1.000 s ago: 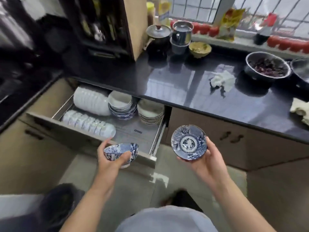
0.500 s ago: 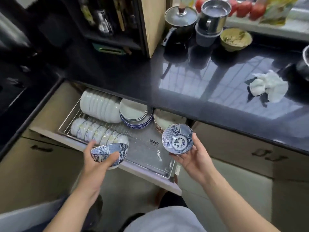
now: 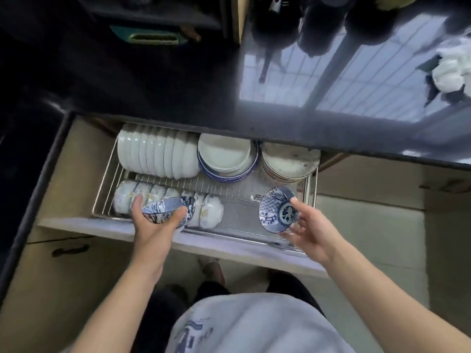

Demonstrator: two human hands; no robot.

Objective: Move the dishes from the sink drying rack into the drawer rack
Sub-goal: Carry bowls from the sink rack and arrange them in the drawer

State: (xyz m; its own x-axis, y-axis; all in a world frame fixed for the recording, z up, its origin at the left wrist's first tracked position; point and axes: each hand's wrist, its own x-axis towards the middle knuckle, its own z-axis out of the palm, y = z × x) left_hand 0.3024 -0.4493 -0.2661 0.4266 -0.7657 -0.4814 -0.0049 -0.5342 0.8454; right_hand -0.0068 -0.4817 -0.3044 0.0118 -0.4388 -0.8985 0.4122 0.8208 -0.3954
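The pulled-out drawer rack (image 3: 237, 193) of wire lies below the black counter. My left hand (image 3: 153, 225) grips a blue-and-white patterned bowl (image 3: 168, 208) by its rim, over the front row of small white bowls (image 3: 142, 197). My right hand (image 3: 309, 229) holds a second blue-and-white bowl (image 3: 276, 210), tilted so its inside faces left, above the bare wire grid at the rack's front right. Upright white bowls (image 3: 158, 154) fill the back left. Next to them stands a stack of white plates (image 3: 225, 155), then a beige stack (image 3: 289, 161).
The black counter edge (image 3: 280, 135) overhangs the back of the drawer. A white crumpled cloth (image 3: 451, 70) lies on the counter at right. Cabinet doors with dark handles (image 3: 70, 249) flank the drawer. My legs and feet stand below the drawer front.
I have leaned in over the drawer. Both hands have lowered their bowls into the rack, the left over the small bowls, the right tipping its bowl onto its side.
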